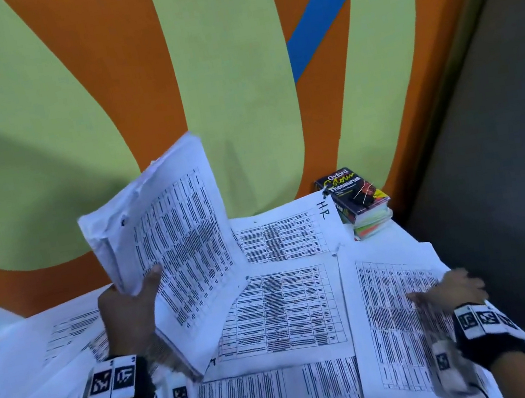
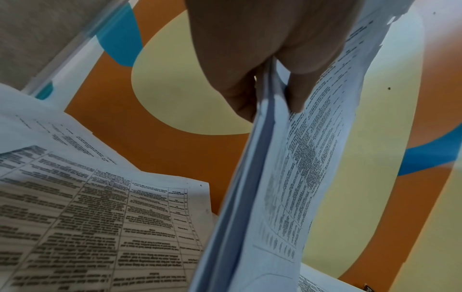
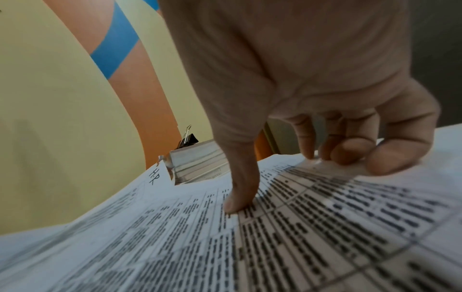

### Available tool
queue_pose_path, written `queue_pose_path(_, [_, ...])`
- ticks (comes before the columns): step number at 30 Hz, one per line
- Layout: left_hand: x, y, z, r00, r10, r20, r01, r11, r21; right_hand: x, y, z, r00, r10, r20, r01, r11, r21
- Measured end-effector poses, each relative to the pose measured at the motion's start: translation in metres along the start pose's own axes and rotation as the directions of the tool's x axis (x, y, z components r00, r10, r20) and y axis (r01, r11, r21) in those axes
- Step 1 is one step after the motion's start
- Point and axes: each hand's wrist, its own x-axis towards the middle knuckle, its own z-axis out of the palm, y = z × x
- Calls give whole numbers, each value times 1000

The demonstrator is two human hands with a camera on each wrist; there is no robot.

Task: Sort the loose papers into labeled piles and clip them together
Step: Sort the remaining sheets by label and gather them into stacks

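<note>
Above the paper-covered table (image 1: 399, 238), my left hand (image 1: 127, 311) grips a thick sheaf of printed sheets (image 1: 168, 228), thumb on the printed face and fingers (image 2: 232, 94) behind, pinching it near its lower edge; I hold it raised and tilted, probably so that its top page can be read and the surface below stays free for laying out piles. To the right, my right hand (image 1: 453, 288) rests on a loose sheet of tabled text (image 1: 398, 315), thumb tip (image 3: 237, 203) pressing the print and the other fingertips (image 3: 385, 162) bent down at its far edge, holding nothing closed; this seems meant to pin or slide the page. More printed sheets lie overlapping between my hands, and one at the far side bears a handwritten label H.R (image 1: 324, 208), which I take to mark a pile. Beside that label, against the wall, a thesaurus (image 1: 353, 190) tops a small stack, with a black binder clip (image 3: 187, 138) at its near corner, not yet used
</note>
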Motion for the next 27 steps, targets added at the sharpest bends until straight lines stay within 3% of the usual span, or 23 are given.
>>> queue_pose_path(6, [-2, -4, -4, 1000, -28, 12, 29, 999, -17, 5, 11, -5, 997, 69, -34, -69, 998, 5])
queue_pose_path(9, [-4, -1, -4, 999, -31, 19, 31, 999, -14, 22, 28, -10, 998, 0, -62, 8, 992, 130])
queue_pose_path(13, [-1, -5, -3, 998, -56, 26, 56, 998, -32, 23, 44, -21, 961, -83, -264, 172, 926, 335])
queue_pose_path(15, [0, -7, -3, 998, -61, 32, 62, 998, -26, 1, 35, -43, 916, -175, -361, 309, 882, 356])
queue_pose_path(17, [1, -7, -5, 998, -64, 23, 65, 997, -31, -15, 22, -76, 862, -358, -358, 477, 811, 339])
queue_pose_path(21, [3, -1, -10, 997, -61, -56, 59, 997, -41, -59, -20, -152, 690, -707, -156, 708, 614, 347])
queue_pose_path(24, [5, 2, -18, 992, -47, -117, 45, 999, -26, -87, -70, -191, 564, -825, -35, 788, 525, 322])
queue_pose_path(27, [8, 1, -30, 987, -25, -158, 30, 999, 31, -101, -134, -174, 467, -877, 117, 870, 479, 115])
